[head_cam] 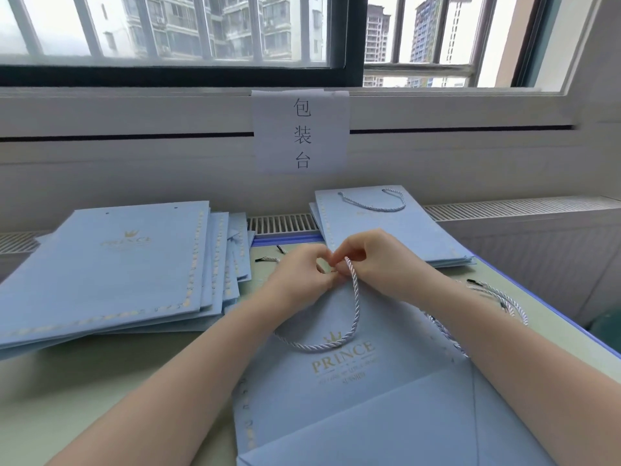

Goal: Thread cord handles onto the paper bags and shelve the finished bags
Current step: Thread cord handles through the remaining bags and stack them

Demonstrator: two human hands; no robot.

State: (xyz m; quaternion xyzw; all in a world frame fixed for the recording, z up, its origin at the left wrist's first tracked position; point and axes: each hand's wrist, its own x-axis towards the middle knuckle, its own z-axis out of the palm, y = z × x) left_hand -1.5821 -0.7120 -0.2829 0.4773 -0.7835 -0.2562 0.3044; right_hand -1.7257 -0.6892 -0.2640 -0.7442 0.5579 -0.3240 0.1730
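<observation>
I see both hands' fingertips pinched together on the cord at the top edge of the bag, left hand & right hand touching. Cord loops down over the bag front, mid-desk near the front edge. Unthreaded stack at the desk's left edge; finished bags at back right; spare cords along the right edge.

Your left hand and right hand meet at the far edge of the flat pale-blue paper bag before you, on the green table. A stack of handleless blue bags lies left; a corded stack behind right; loose twisted cords right.
</observation>
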